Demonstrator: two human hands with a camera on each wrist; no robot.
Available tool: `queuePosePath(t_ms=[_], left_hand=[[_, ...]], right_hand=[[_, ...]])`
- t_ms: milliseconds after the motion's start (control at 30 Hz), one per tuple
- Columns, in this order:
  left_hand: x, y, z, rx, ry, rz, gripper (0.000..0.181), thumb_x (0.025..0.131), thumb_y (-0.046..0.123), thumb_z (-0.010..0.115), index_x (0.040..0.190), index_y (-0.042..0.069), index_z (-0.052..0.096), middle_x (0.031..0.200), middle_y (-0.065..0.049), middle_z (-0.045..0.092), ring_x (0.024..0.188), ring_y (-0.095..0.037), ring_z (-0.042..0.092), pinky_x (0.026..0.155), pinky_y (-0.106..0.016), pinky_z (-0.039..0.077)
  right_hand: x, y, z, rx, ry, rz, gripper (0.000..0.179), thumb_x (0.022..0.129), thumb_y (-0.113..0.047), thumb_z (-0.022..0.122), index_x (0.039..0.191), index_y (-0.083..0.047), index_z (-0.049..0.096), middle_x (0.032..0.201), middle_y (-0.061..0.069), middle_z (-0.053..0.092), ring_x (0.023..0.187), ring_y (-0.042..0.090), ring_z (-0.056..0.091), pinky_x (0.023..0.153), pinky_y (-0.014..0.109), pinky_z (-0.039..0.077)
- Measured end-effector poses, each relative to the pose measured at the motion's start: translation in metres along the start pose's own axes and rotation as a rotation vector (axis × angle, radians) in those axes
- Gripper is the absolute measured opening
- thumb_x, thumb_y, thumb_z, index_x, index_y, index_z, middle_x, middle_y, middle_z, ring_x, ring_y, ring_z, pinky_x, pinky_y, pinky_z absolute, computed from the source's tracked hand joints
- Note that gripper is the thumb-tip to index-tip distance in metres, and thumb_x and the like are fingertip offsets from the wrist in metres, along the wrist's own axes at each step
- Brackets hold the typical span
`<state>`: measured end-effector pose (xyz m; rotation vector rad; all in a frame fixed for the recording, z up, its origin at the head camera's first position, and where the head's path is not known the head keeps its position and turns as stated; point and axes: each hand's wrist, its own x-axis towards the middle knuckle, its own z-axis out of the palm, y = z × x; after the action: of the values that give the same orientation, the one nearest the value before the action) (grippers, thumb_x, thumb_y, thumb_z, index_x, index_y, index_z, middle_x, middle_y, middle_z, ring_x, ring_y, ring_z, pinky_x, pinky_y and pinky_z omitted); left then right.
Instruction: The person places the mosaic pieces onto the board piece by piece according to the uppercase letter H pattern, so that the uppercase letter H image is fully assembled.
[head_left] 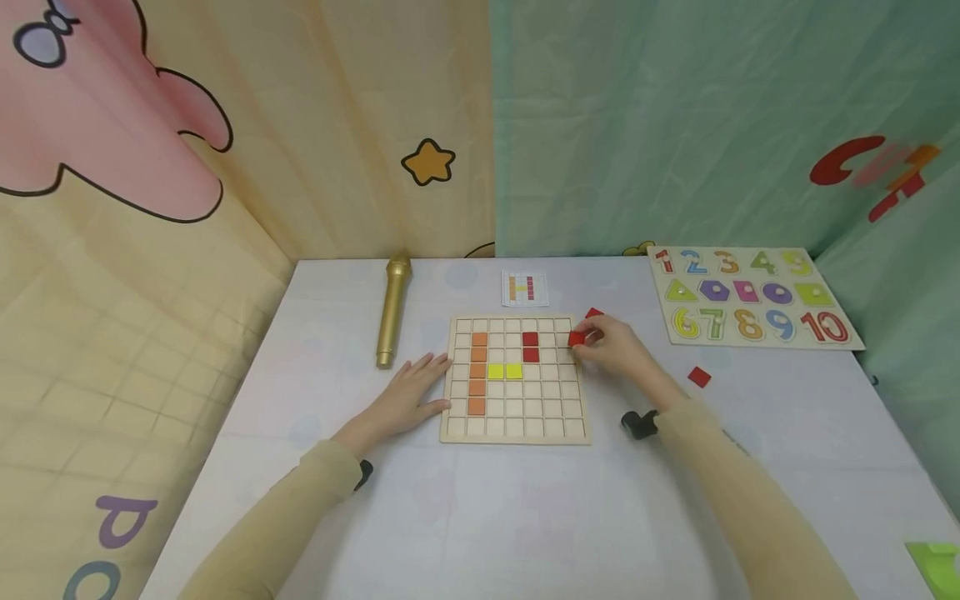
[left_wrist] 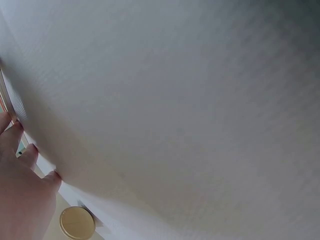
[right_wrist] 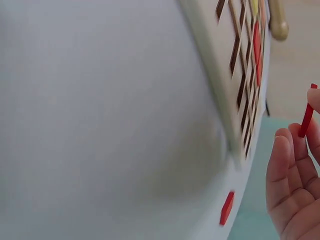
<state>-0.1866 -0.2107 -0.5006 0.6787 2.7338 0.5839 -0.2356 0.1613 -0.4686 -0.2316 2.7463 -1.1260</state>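
Note:
A wooden grid board (head_left: 517, 437) lies on the table, with orange tiles (head_left: 477, 371) in a column, two yellow tiles (head_left: 505, 371) side by side and two red tiles (head_left: 531, 347) stacked in another column. My left hand (head_left: 405, 396) rests flat at the board's left edge, fingers spread; the left wrist view shows its fingertips on the tabletop. Between thumb and fingertips my right hand (head_left: 611, 346) pinches a red square tile (right_wrist: 308, 116), held over the board's upper right edge. Loose red tiles lie on the table, one just behind the right hand and another red tile (head_left: 699, 377) further right.
A small pattern card (head_left: 525, 288) lies behind the board. To its left is a gold microphone (head_left: 392, 312). A number and shape puzzle (head_left: 757, 296) occupies the back right, and a green object (head_left: 933, 567) shows at the front right edge. Curtains (head_left: 420, 83) border the table's back.

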Motion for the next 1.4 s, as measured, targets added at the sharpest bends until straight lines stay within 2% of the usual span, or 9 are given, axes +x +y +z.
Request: queuePosePath(t_ms=[167,367,567,767,1133,1400], left_hand=[[0.002,-0.002,0.001,-0.001,0.002,0.006,0.074,0.095,0.039,0.063,0.156,0.011,0.029,0.164,-0.007,0.025,0.153,-0.032,0.015,0.125,-0.054,0.007],[0.003,-0.003,0.004,-0.007,-0.002,0.002,0.074,0.096,0.039,0.063,0.156,0.011,0.029,0.164,-0.007,0.024,0.153,-0.032,0.015,0.125,-0.054,0.006],[0.003,-0.002,0.003,-0.002,0.000,0.006,0.074,0.096,0.039,0.063,0.156,0.011,0.029,0.164,-0.007,0.025,0.153,-0.032,0.015,0.125,-0.054,0.006],[0.003,-0.002,0.003,0.002,0.000,0.012,0.074,0.096,0.039,0.062,0.156,0.011,0.029,0.164,-0.007,0.025,0.153,-0.032,0.015,0.125,-0.054,0.007],[0.003,-0.002,0.002,0.004,0.002,0.007,0.074,0.096,0.039,0.062,0.156,0.011,0.029,0.164,-0.007,0.025,0.153,-0.031,0.015,0.125,-0.054,0.007],[0.002,-0.002,0.002,0.002,0.003,-0.001,0.074,0.096,0.038,0.063,0.156,0.010,0.029,0.164,-0.008,0.025,0.153,-0.032,0.015,0.125,-0.054,0.007]], right_hand=[[-0.009,-0.022,0.014,0.020,-0.051,-0.066,0.031,0.086,-0.013,0.072,0.114,-0.002,0.065,0.108,0.014,0.064,0.098,0.028,0.061,0.077,0.031,0.054],[-0.013,-0.035,0.032,0.037,-0.097,-0.096,0.030,0.087,-0.015,0.073,0.114,-0.005,0.066,0.109,0.011,0.063,0.096,0.024,0.058,0.081,0.031,0.055],[-0.014,-0.038,0.045,0.046,-0.124,-0.097,0.028,0.085,-0.014,0.075,0.111,-0.006,0.067,0.104,0.007,0.063,0.093,0.021,0.057,0.080,0.030,0.054],[-0.010,-0.036,0.052,0.002,-0.140,-0.061,0.027,0.086,-0.016,0.076,0.110,-0.007,0.068,0.105,0.007,0.062,0.094,0.021,0.055,0.083,0.028,0.053],[-0.004,-0.031,0.057,-0.087,-0.142,-0.094,0.024,0.085,-0.016,0.076,0.107,-0.007,0.070,0.102,0.007,0.058,0.093,0.020,0.052,0.082,0.029,0.050],[-0.004,-0.031,0.059,-0.108,-0.150,-0.093,0.025,0.087,-0.017,0.075,0.110,-0.009,0.071,0.110,0.007,0.059,0.096,0.021,0.053,0.086,0.030,0.052]])
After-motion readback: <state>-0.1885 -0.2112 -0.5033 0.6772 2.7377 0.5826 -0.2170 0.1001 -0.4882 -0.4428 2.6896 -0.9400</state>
